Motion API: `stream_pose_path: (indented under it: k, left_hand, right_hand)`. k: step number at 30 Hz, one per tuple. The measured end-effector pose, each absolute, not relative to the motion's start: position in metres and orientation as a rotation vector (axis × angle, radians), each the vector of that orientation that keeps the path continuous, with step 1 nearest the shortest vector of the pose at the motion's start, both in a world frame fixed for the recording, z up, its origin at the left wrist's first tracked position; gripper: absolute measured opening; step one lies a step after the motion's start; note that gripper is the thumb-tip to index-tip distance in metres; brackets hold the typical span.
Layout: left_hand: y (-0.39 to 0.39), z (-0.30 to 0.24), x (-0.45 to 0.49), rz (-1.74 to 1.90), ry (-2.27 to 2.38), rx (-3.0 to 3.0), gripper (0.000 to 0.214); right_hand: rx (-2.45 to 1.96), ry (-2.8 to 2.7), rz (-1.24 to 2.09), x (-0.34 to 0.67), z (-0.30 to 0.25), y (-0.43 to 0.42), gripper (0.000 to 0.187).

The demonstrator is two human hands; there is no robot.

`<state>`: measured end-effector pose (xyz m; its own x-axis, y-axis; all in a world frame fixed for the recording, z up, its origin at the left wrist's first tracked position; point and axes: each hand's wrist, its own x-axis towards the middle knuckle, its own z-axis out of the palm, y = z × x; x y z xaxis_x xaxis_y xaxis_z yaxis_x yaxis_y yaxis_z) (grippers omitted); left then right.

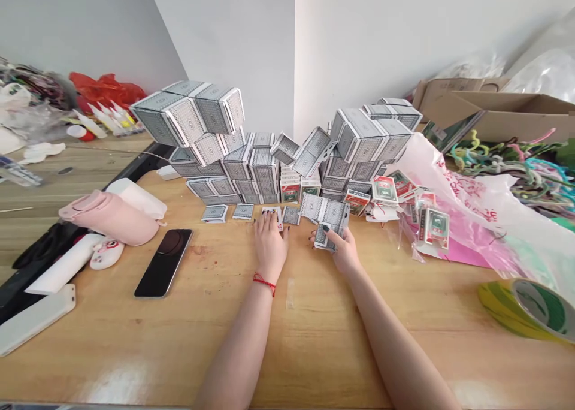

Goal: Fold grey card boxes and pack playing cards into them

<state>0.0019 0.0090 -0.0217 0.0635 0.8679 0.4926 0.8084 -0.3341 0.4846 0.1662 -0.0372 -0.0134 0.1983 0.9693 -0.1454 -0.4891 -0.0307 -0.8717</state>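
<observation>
Looks like a craft corner, in a home or small workshop, can't tell which: shows playing-card blocks (263, 165) piled near pale walls (242, 38), coloured fuzzy strands (503, 164), a cardboard box (525, 117), nozzle bottles (110, 119), a tape roll (496, 308) on a wooden tabletop (314, 344).

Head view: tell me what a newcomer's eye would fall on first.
Probably the piled grey-patterned card blocks on the far side of the table. Next, the yellow tape roll at the right edge and the red plastic at upper left. In the middle, the right hand holds cards and the left hand touches another.
</observation>
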Motion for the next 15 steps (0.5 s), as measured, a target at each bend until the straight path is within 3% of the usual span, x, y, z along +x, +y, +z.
stream_pose_path:
  k: [10, 15]
  left_hand:
    - [0.013, -0.023, -0.002, 1.438, 1.583, 2.021, 0.027]
    - [0.008, -0.011, -0.006, 1.689, 1.659, 1.786, 0.022]
  right_hand:
    - [-0.993, -0.558, 1.378, 0.172, -0.012, -0.033, 0.033]
    - [-1.077, -0.427, 1.254, 0.172, -0.017, -0.031, 0.021]
